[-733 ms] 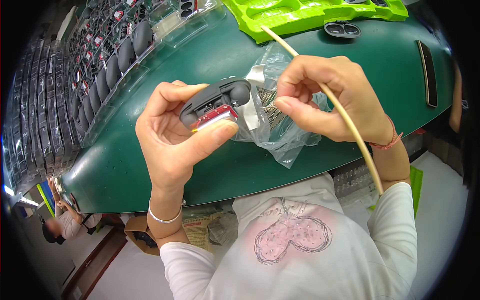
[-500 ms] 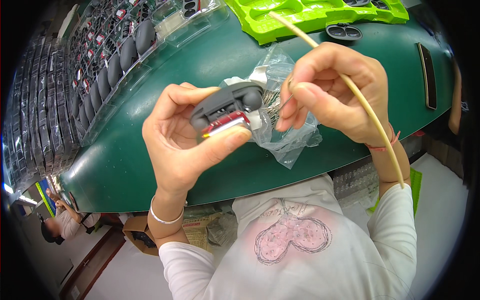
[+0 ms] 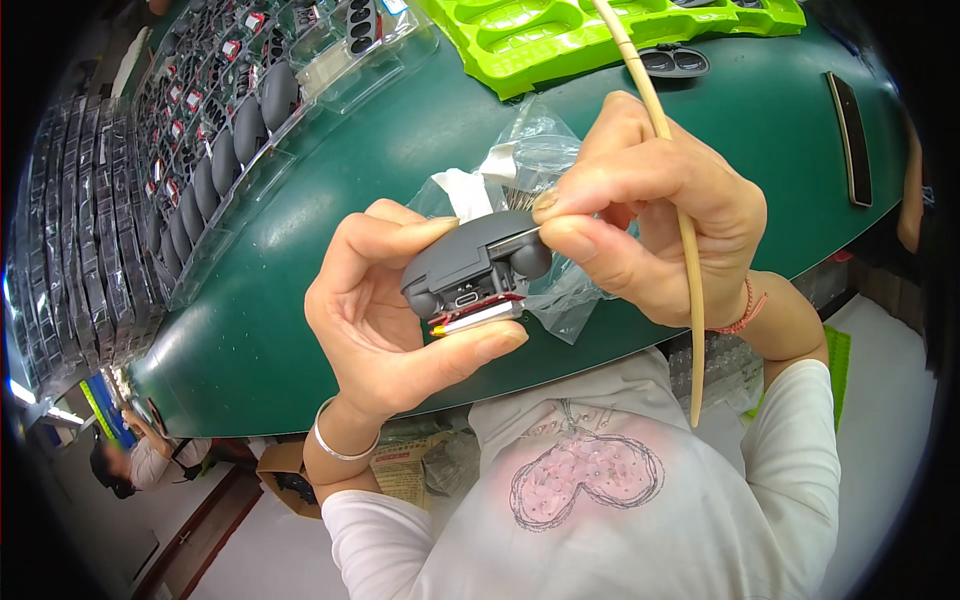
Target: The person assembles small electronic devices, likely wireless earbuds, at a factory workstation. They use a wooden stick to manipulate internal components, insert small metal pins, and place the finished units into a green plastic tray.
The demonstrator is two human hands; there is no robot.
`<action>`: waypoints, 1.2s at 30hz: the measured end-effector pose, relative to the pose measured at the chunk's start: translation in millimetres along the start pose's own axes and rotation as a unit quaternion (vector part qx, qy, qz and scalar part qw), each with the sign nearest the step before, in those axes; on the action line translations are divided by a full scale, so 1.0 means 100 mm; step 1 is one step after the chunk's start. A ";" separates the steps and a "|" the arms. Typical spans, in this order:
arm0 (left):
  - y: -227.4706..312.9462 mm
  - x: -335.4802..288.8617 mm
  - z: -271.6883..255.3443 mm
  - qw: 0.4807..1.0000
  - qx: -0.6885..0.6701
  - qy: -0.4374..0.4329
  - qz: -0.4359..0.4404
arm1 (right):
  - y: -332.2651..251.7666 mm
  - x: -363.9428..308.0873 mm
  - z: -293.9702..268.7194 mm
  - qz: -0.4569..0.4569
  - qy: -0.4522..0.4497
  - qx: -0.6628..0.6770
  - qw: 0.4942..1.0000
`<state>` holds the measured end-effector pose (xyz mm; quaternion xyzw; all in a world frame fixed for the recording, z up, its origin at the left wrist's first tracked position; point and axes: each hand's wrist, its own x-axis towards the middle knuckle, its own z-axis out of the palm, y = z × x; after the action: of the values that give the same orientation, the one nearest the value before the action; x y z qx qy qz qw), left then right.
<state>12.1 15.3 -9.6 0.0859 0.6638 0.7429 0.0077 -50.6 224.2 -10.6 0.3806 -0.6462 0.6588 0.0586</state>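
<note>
A dark grey earbud charging case (image 3: pixel 462 262), its inner parts exposed, is gripped between the thumb and fingers of my left hand (image 3: pixel 375 310). A port, red wires and a silver battery (image 3: pixel 482 318) show on its near side. My right hand (image 3: pixel 655 205) pinches a thin metal pin (image 3: pixel 515 239), which lies along the hinge side of the case. A long, pale wooden stick (image 3: pixel 690 290) is also tucked through the fingers of my right hand. Behind the case, a clear plastic bag (image 3: pixel 540 150) holding several thin metal pins lies on the green table.
Clear trays (image 3: pixel 290 150) of case parts fill the far left, beside a tall stack of trays (image 3: pixel 75 230). A bright green moulded tray (image 3: pixel 520 40) lies at the back. Near it sits an open case piece (image 3: pixel 675 63); a phone (image 3: pixel 850 140) rests at the right.
My right hand has brought the pin to the case's hinge side. The case has turned so its port faces me, and the wooden stick has swung more upright.
</note>
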 end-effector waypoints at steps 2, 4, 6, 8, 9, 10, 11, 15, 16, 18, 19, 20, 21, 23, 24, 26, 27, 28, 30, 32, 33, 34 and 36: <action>0.00 0.00 0.00 1.000 -0.003 0.000 0.003 | 0.00 0.00 0.01 -0.001 0.006 -0.004 1.000; 0.00 0.01 0.00 1.000 -0.008 -0.001 0.003 | -0.01 0.00 0.02 0.005 0.011 -0.004 1.000; 0.00 0.00 -0.01 1.000 0.000 0.001 0.001 | -0.01 0.00 0.03 0.008 0.015 0.000 1.000; 0.00 0.00 -0.01 1.000 0.004 0.000 0.002 | -0.01 0.00 0.03 0.002 0.016 0.001 1.000; -0.01 0.00 -0.01 1.000 0.003 -0.002 0.003 | -0.01 0.00 0.03 0.000 0.016 0.002 1.000; -0.01 0.01 0.00 1.000 0.001 -0.004 0.004 | -0.01 0.00 0.03 0.003 0.017 0.006 1.000; 0.00 0.00 0.00 1.000 0.000 0.000 0.000 | -0.02 0.00 0.04 0.007 0.018 0.009 1.000; 0.00 0.00 0.02 1.000 -0.001 0.009 -0.005 | -0.02 -0.01 0.04 0.018 0.021 0.031 0.999; 0.00 0.00 0.02 1.000 0.000 0.009 -0.004 | -0.02 -0.01 0.04 0.016 0.021 0.028 0.999; 0.00 0.01 0.02 1.000 0.004 0.007 -0.003 | -0.02 -0.01 0.04 0.012 0.019 0.024 0.999; 0.00 0.01 0.01 1.000 0.005 0.006 -0.003 | -0.02 -0.01 0.03 0.015 0.019 0.027 0.999; 0.00 0.01 0.01 1.000 0.004 0.006 -0.004 | -0.03 -0.02 0.04 0.018 0.020 0.029 0.999; 0.00 0.00 0.01 1.000 0.003 0.006 -0.005 | -0.03 -0.02 0.04 0.021 0.020 0.032 0.999; 0.00 0.00 0.01 1.000 0.000 0.004 -0.005 | -0.02 -0.02 0.04 0.020 0.019 0.028 0.999; 0.00 0.01 0.01 1.000 -0.001 0.003 -0.005 | -0.02 -0.02 0.04 0.020 0.019 0.026 0.999; 0.00 0.01 0.02 1.000 -0.001 0.002 -0.004 | -0.02 -0.02 0.05 0.024 0.024 0.030 0.999; 0.01 0.01 0.02 1.000 0.000 0.001 -0.004 | -0.02 -0.02 0.05 0.026 0.027 0.032 0.999; 0.01 0.01 0.02 1.000 0.001 0.001 -0.003 | -0.02 -0.02 0.05 0.026 0.026 0.033 0.999; 0.01 0.01 0.02 1.000 0.002 0.001 -0.001 | -0.02 -0.02 0.05 0.026 0.024 0.036 0.999; 0.01 0.01 0.01 1.000 0.000 0.003 0.000 | -0.02 -0.02 0.05 0.024 0.022 0.035 0.999; 0.00 0.00 0.01 1.000 -0.002 0.004 0.002 | -0.02 -0.02 0.05 0.024 0.021 0.034 0.999; 0.00 0.00 0.01 1.000 -0.004 0.005 0.003 | -0.03 -0.01 0.05 0.022 0.022 0.020 0.999; 0.01 -0.01 0.02 1.000 0.002 0.023 0.008 | -0.02 -0.01 0.05 0.020 0.024 -0.007 0.999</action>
<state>13.1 16.9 -8.1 0.0741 0.6647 0.7433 -0.0137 -46.1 220.3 -9.9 0.3511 -0.6570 0.6641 0.0638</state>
